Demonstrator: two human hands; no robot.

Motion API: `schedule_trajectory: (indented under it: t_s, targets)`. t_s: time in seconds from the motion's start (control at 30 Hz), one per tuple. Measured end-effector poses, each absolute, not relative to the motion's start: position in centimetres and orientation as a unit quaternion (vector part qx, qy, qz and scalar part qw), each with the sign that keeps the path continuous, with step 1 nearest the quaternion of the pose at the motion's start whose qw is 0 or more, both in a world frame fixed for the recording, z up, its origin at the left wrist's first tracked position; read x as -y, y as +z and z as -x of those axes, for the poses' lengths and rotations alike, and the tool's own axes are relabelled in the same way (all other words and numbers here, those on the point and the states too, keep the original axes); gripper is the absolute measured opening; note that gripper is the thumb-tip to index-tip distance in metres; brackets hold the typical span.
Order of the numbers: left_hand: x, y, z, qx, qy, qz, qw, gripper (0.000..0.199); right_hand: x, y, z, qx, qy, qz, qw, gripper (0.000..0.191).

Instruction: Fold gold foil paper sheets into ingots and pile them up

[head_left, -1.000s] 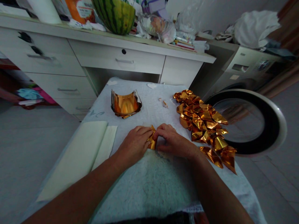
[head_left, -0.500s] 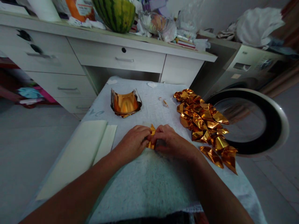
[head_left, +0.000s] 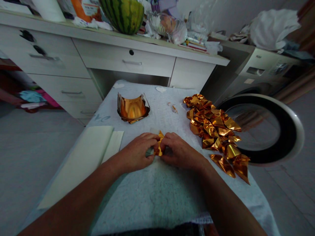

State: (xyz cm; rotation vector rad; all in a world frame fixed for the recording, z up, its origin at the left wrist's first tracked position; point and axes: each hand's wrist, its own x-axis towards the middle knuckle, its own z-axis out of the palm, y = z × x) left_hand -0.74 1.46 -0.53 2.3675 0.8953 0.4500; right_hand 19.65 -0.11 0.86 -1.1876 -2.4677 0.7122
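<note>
Between my two hands, at the middle of the cloth-covered table, is a small piece of gold foil paper (head_left: 159, 143). My left hand (head_left: 140, 149) grips its left edge, with the thumb apart from the curled fingers. On the other side my right hand (head_left: 179, 149) pinches the foil, its fingers bent and partly hiding it. A pale sheet edge shows just behind the foil. Farther back stands a curved stack of gold foil sheets (head_left: 133, 108). Many folded gold foil pieces (head_left: 214, 126) lie heaped along the table's right side.
Pale yellow paper sheets (head_left: 81, 164) lie at the table's left. A small scrap (head_left: 174, 108) rests near the back. Behind are white drawers (head_left: 128, 62) with a watermelon (head_left: 124, 16) and bags on top. An open washing machine door (head_left: 290, 131) stands close on the right.
My left thumb has moved down and away from its fingers, leaving a gap. My right fingers have shifted slightly on the foil. The foil stays between both hands.
</note>
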Motion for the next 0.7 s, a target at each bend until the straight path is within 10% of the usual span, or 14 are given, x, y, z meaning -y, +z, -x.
schedule_trajectory:
  t_s: [0.7]
  targets:
    - [-1.2, -0.7, 0.1, -0.341, 0.182, -0.892, 0.235, 0.008, -0.2, 1.1, -20.9, 0.860, 0.255, 0.404, 0.177, 0.025]
